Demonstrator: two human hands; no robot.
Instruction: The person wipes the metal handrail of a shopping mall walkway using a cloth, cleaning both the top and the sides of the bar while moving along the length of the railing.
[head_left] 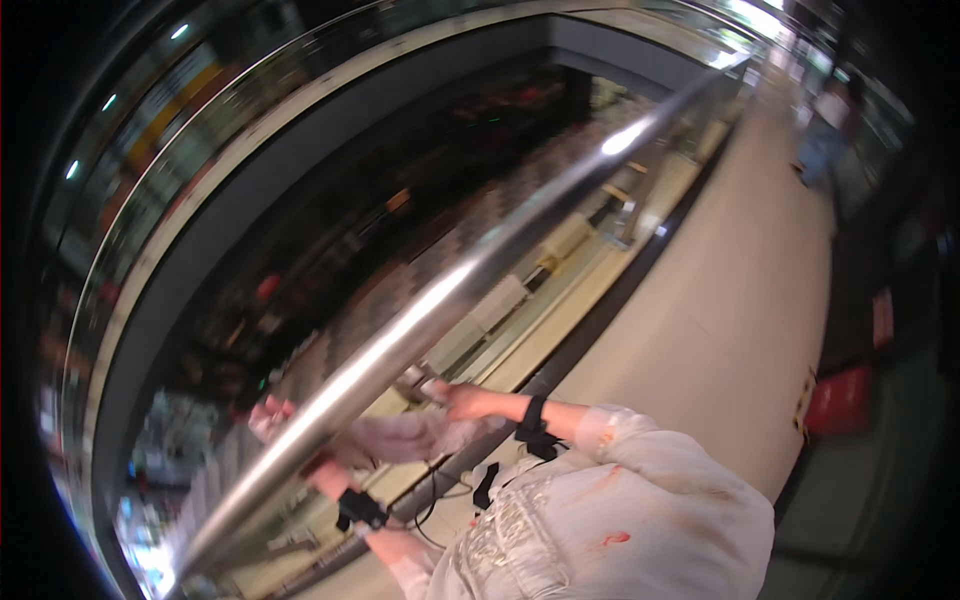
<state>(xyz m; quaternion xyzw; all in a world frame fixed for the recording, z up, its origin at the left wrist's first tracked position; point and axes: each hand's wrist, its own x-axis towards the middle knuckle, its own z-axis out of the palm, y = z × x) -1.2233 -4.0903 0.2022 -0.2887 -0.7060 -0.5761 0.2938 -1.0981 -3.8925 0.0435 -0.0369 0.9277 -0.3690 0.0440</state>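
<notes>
A shiny metal handrail (385,350) runs slantwise from the lower left to the upper right. My left hand (325,472) is at its lower stretch, with the palm on the near side and blurred fingertips showing past the far side. The rail hides the rest of that hand, which seems wrapped around it from below. Just below the rail, my right hand (462,402) is beside a metal bracket (415,380); motion smears its fingers. Between both hands is a pale pinkish shape (395,435), cloth or a reflection, I cannot tell which. Black bands circle both wrists.
Past the rail lies a deep, dark drop to lower levels. A pale walkway (710,290) stretches ahead on the right, where a person (828,125) in blue trousers stands far off. A red box-like object (840,400) is at the right. A dark cable (432,500) hangs near my wrists.
</notes>
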